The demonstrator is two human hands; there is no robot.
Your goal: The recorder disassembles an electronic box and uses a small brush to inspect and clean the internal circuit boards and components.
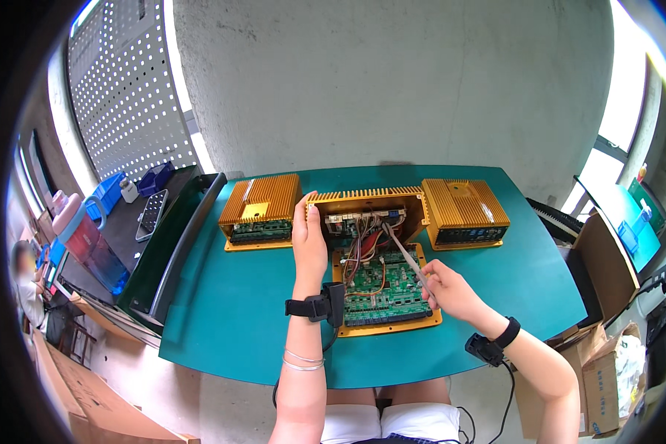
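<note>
My left hand (309, 248) grips the left edge of a gold finned metal cover (348, 198), which is tilted up on its side with its inside facing me. Bundles of coloured wires (366, 237) run from the cover down to a green circuit board (385, 285) on a gold base plate (396, 327). Between the fingers of my right hand (451, 290) is a pair of long grey tweezers (409, 259). Their tip reaches into the cover near the wires and connectors; whether it touches one I cannot tell.
Two more gold finned boxes stand on the green table (237, 318), one at the left (263, 207) and one at the right (466, 211). A black cart (152, 274) at left bears a water bottle (89, 240) and blue bins (107, 194). Cardboard boxes (603, 385) sit at lower right.
</note>
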